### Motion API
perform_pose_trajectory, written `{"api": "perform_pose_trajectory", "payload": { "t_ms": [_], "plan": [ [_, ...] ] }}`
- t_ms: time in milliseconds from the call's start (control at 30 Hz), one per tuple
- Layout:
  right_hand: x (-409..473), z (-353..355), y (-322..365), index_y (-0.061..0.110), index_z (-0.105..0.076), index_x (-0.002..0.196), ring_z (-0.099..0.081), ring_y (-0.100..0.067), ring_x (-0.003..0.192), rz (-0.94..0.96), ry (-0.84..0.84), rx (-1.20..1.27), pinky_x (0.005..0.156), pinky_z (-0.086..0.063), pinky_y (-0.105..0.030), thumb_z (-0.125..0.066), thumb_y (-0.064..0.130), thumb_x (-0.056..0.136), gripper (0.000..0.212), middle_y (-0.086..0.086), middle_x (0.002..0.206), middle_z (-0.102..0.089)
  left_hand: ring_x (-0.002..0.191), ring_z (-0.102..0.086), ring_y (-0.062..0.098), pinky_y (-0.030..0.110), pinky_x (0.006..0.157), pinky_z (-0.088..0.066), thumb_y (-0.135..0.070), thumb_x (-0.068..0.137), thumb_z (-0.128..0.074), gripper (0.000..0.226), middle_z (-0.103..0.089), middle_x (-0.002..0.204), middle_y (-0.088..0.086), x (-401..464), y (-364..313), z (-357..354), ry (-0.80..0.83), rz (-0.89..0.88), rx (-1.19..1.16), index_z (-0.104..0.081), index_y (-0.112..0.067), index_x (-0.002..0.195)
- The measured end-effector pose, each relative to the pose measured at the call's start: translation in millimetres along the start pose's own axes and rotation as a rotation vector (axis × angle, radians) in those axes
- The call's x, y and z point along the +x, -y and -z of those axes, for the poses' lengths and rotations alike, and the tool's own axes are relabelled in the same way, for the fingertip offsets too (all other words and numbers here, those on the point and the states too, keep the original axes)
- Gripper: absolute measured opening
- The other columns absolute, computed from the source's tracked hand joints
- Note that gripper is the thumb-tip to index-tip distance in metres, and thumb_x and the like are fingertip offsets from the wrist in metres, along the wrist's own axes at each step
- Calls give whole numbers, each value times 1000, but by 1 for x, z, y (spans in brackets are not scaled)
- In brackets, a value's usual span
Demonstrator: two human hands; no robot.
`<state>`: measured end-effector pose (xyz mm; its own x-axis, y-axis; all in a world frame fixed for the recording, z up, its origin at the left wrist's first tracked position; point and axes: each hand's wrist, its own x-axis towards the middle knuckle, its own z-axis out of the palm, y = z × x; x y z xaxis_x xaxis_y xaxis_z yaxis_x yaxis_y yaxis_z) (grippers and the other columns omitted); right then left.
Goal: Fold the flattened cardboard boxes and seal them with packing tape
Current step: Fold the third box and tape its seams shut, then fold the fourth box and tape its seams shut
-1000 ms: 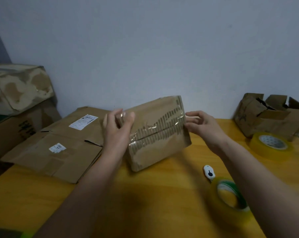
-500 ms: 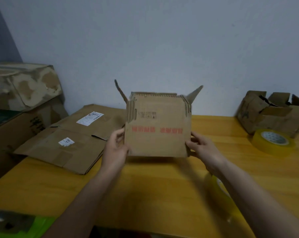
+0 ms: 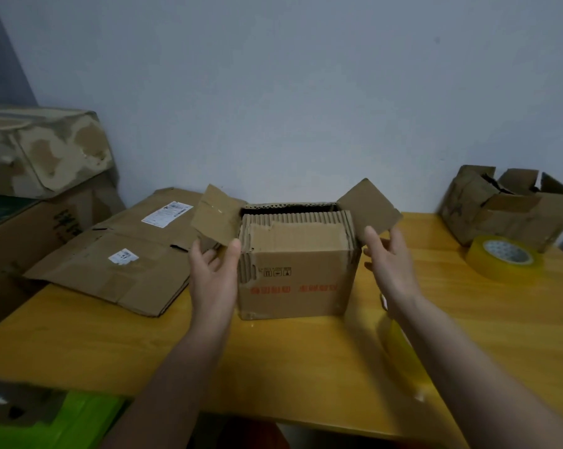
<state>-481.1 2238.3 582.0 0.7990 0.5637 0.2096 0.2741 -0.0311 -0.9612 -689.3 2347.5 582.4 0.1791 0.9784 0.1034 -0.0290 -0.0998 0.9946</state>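
Observation:
A small brown cardboard box (image 3: 296,283) with red print stands upright on the yellow wooden table (image 3: 144,345). Its near top flap is folded in; the two side flaps stick out left and right. My left hand (image 3: 213,273) is at the box's left side, thumb against the front corner, fingers under the left flap. My right hand (image 3: 388,260) hovers by the right side under the right flap, fingers relaxed. One yellowish tape roll (image 3: 399,348) lies under my right forearm, partly hidden. Another tape roll (image 3: 503,256) lies at the right.
Flattened cardboard boxes (image 3: 118,254) with white labels lie at the left. An open, crumpled box (image 3: 506,205) stands at the back right near the wall. Large worn boxes (image 3: 40,150) are stacked beside the table's left end. A green object (image 3: 79,419) sits below the front edge.
The box was turned from taped side facing me to upright and set down on the table. Both hands shifted from holding its sides to its top flaps, and the near flap now lies folded in.

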Motion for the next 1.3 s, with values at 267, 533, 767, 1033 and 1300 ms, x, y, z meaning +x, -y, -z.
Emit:
{"api": "perform_pose_trajectory", "payload": {
  "t_ms": [267,533,767,1033,1300],
  "plan": [
    [35,-1,11,32,-37,142,-48,-21,125,116,132,-237,101,-44,-46,-40,17,100,45,4,134,-52,128,-41,12,33,98,-44,-36,91,-63,76,-35,150,-7,21,-8,-49,272,-38,94,-17,-35,152],
    [101,63,8,34,-19,149,-39,-22,133,48,190,-311,108,-39,-43,-45,3,97,66,0,143,-43,115,-41,2,8,69,-42,-25,92,-64,77,-34,153,-2,75,-15,-134,557,-99,257,-16,-28,152],
    [154,119,-25,29,-13,147,-54,-33,115,86,-13,-785,90,-50,-49,-60,15,90,75,-10,133,-48,138,-31,26,41,109,-34,-28,89,-67,87,-21,154,6,86,4,-240,628,-205,523,-7,-26,152],
    [232,170,-54,12,-28,136,-55,-28,105,91,-162,-1174,70,-50,-35,-62,17,90,57,-12,126,-45,147,-17,27,54,115,-27,-16,89,-67,102,-7,162,-3,111,13,-341,776,-229,423,11,-39,151],
    [270,191,-64,5,-2,152,-50,-35,121,-71,-174,-1008,82,-46,-42,-49,10,96,73,-16,147,-37,141,-32,24,46,112,-36,-25,92,-64,97,-22,159,-3,120,13,-392,827,-268,500,12,-42,151]
  ]
}}
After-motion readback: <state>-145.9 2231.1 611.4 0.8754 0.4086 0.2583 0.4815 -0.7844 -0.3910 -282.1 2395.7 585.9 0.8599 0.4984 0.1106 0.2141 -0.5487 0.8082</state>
